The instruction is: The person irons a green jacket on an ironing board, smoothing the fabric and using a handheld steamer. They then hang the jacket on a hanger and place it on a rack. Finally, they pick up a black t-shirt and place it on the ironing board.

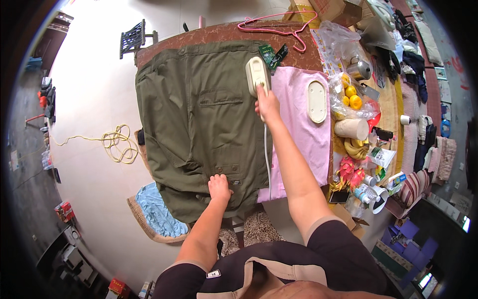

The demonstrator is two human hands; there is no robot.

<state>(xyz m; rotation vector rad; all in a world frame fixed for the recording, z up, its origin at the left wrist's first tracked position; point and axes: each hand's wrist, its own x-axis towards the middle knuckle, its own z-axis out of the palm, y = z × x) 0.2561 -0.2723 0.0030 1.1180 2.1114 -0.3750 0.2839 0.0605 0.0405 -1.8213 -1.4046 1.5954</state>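
Observation:
An olive-green garment (220,123) with flap pockets and buttons lies spread over a table. My right hand (268,102) grips the handle of a cream electric iron (256,73), which sits on the garment's upper right edge. From its handle a white cord (267,160) runs down towards me. My left hand (220,187) rests on the lower part of the garment near a buttoned pocket; whether its fingers pinch the fabric is hidden. Beside the iron lie dark green tags (267,54). A cream oval iron stand (316,101) lies on the pink cloth (295,130) to the right.
A pink hanger (274,28) lies at the far edge of the brown marbled tabletop (224,33). To the right, a crowded wooden table holds oranges (351,95), bananas (356,148) and dragon fruit (347,168). On the floor at left lies a coiled yellow cord (119,144); a blue cloth (160,213) is nearer.

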